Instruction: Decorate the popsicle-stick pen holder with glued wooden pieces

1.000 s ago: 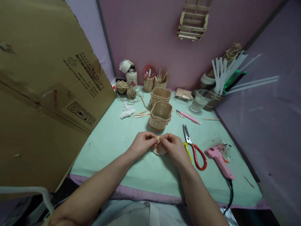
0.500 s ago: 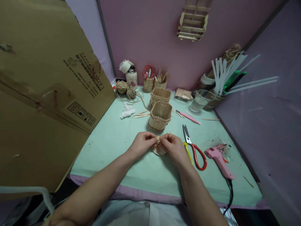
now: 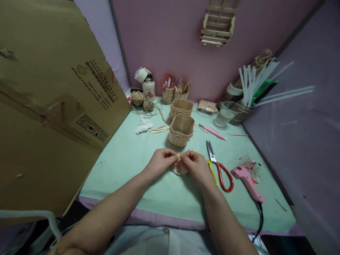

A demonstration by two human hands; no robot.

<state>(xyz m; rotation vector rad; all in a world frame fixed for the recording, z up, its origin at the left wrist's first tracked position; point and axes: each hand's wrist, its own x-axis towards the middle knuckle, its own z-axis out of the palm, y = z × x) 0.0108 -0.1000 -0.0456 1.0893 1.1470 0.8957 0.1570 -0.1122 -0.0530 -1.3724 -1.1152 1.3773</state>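
Both hands meet over a small round clear dish (image 3: 181,170) on the table. My left hand (image 3: 162,161) pinches one side of a small pale wooden piece (image 3: 179,156), its fingers closed. From the other side my right hand (image 3: 195,163) pinches the same piece. Fingers cover most of it, so its full shape is hidden. Just behind the hands stands a basket of wooden sticks (image 3: 180,136) with a braided rim, and a second similar basket (image 3: 176,113) is behind that one.
Right of my hands lie scissors (image 3: 219,166) and a pink glue gun (image 3: 248,182) with a cord. A pink craft knife (image 3: 212,131), a clear plastic cup (image 3: 224,117) and twine balls (image 3: 142,101) sit farther back. A tall cardboard box (image 3: 58,106) walls the left side.
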